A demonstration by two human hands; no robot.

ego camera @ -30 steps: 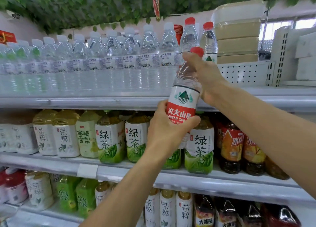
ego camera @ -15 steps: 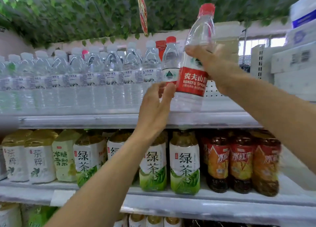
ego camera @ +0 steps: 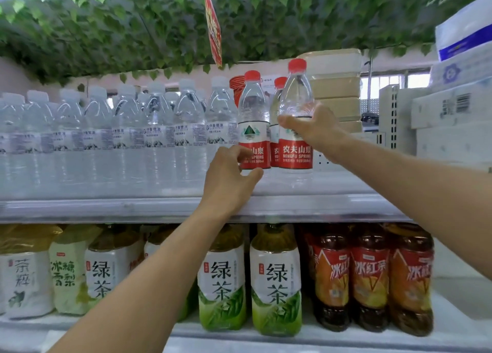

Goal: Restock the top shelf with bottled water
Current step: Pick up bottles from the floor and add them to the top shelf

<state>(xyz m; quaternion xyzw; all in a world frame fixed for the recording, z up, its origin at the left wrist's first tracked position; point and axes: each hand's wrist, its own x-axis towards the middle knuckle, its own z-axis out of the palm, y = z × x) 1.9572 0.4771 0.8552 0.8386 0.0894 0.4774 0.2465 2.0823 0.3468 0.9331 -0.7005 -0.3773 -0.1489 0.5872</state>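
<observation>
The right hand is wrapped around the middle of a red-capped water bottle, fingers across its front just above the red label. The bottle stands upright toward the right end of the top shelf; its base looks to be on the shelf surface, though the clear plastic blurs there and contact is hard to confirm. Just to its left stands a second red-capped bottle, with a third partly hidden between and behind them. The left hand is at the lower label of that second bottle, thumb and fingers curved loosely on either side of it, touching it lightly rather than clamping. Left of these, a long row of white-capped water bottles fills the rest of the top shelf up to its left end. On the lower shelf, green tea bottles stand beside dark iced tea bottles at the right
</observation>
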